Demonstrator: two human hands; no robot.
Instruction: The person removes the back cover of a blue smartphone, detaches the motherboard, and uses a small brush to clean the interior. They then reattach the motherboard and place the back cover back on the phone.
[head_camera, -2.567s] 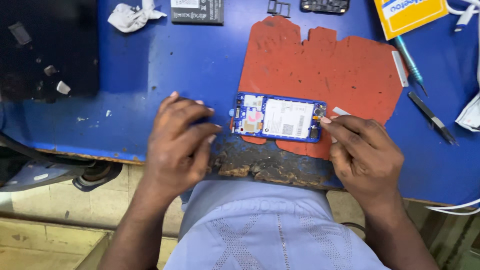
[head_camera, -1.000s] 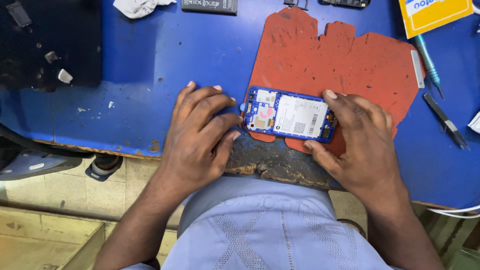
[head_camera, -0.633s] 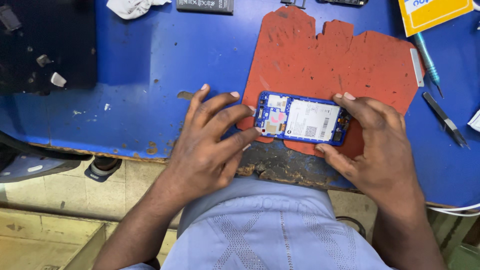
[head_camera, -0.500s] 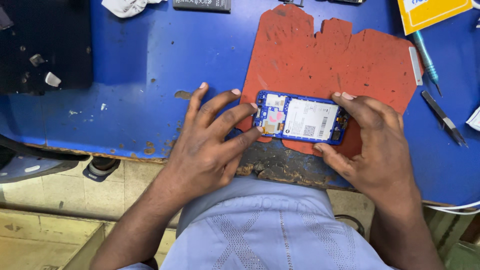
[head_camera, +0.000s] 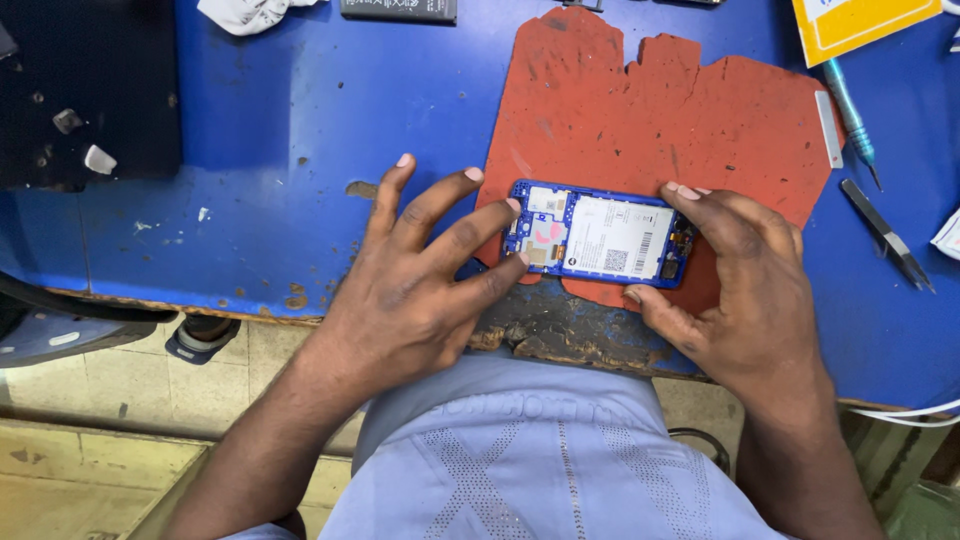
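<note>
**Opened phone braced at both ends on the red mat**

The opened phone, back cover off with its blue frame and white-labelled battery showing, lies flat on the red work mat, near the worn front edge of the blue bench. Your left hand has its fingers spread; the fingertips press the phone's left end, none curled around it. Your right hand cups the right end, fingertips on the far corner and thumb below the near edge. So: a pinch from both ends, the phone pinned to the mat and not lifted.

Notes for handling, as judgement:
- Keep pressure on the frame, not on the battery or the small board by your left fingertips.
- Keep the phone fully on the mat; its near edge sits close to the mat's border.
- The tweezers and the teal screwdriver lie to your right, well apart from the phone.
</note>
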